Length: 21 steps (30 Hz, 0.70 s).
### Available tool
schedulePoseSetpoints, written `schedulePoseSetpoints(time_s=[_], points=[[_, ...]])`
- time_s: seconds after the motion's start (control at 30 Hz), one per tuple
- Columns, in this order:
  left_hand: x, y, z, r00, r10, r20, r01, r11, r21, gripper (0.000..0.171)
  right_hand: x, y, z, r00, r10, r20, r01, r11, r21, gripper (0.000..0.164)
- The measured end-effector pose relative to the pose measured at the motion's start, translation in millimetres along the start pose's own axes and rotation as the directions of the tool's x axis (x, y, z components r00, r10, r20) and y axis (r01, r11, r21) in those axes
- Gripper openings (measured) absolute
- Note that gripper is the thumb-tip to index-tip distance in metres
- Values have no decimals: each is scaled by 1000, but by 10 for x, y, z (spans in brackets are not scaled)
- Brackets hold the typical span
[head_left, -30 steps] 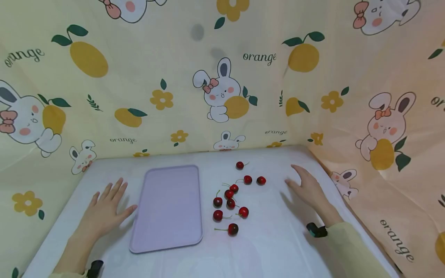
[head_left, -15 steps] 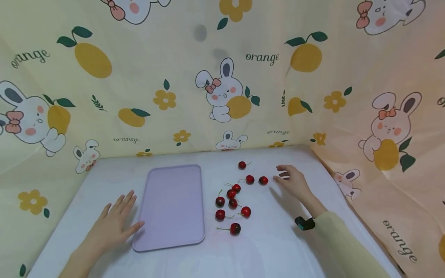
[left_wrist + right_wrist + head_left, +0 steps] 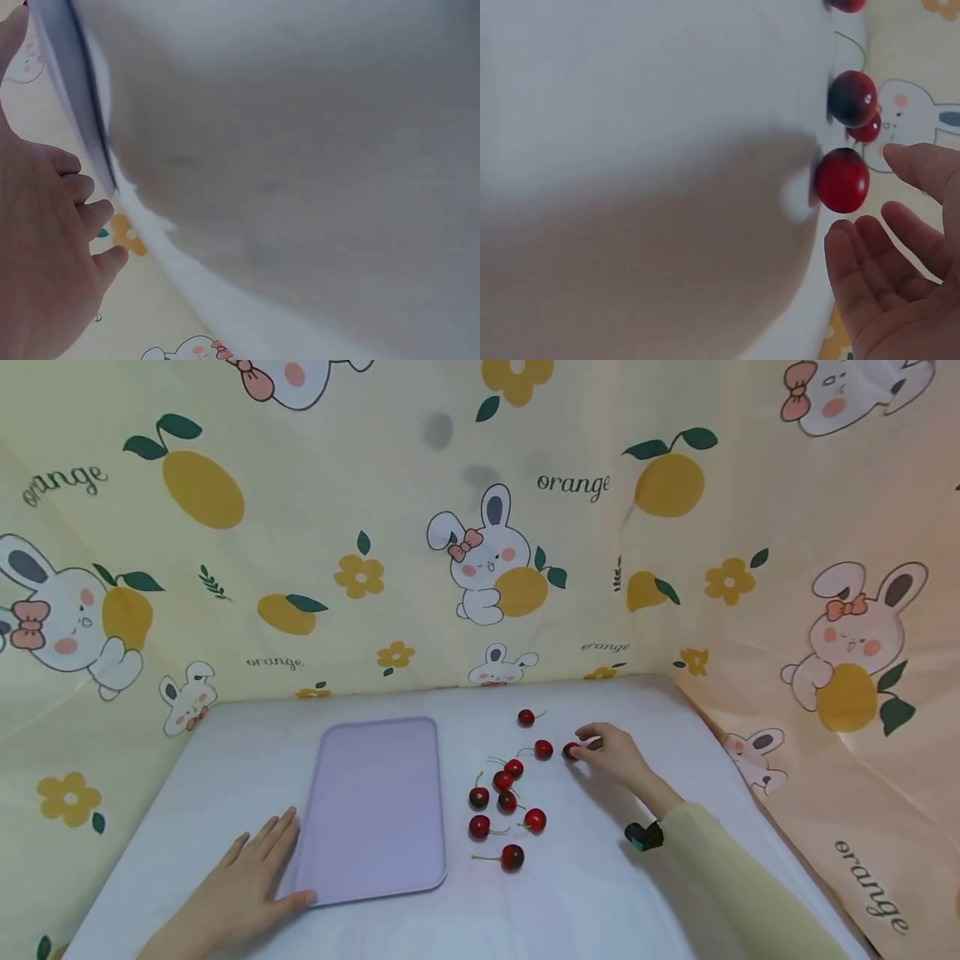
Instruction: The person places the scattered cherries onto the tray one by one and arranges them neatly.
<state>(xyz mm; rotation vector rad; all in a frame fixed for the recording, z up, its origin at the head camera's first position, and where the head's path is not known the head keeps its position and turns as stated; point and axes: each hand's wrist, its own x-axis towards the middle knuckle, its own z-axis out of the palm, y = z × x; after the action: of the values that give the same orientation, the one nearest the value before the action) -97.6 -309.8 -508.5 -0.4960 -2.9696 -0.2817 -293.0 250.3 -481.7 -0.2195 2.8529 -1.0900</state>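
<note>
Out at the right of the cherry group, one cherry (image 3: 842, 180) lies between the thumb and fingers of my right hand (image 3: 617, 758). In the right wrist view small gaps show between it and the fingertips. My left hand (image 3: 243, 885) lies along the left side of a pale purple tray (image 3: 375, 810), fingers extended, thumb at the tray's near left corner. Whether it presses on the rim I cannot tell. The left wrist view shows that hand (image 3: 45, 240) beside the tray's edge (image 3: 79, 97). Several other cherries, such as a near one (image 3: 512, 857), sit right of the tray, most with stems.
A white-covered table (image 3: 585, 877) carries everything. A cloth backdrop (image 3: 360, 493) printed with rabbits and oranges rises behind and on both sides. One cherry (image 3: 526, 717) sits farthest back, apart from the cluster.
My right hand has moved left to the rightmost cherry, its thumb and fingers coming closer together. My left hand has come nearer and right, to the tray's left edge. The cherries show no clear movement.
</note>
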Motion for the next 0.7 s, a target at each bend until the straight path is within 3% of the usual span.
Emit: schedulePoseSetpoints(time_s=[0.4,0.7], points=[[70,81,14,997,-13,80,16,999,-33,108,75,63,67,998,53,23,-51,997,-62,35],[46,45,-24,994,-7,111,8,1000,-10,110,77,78,129,997,62,43,-60,998,-35,35]])
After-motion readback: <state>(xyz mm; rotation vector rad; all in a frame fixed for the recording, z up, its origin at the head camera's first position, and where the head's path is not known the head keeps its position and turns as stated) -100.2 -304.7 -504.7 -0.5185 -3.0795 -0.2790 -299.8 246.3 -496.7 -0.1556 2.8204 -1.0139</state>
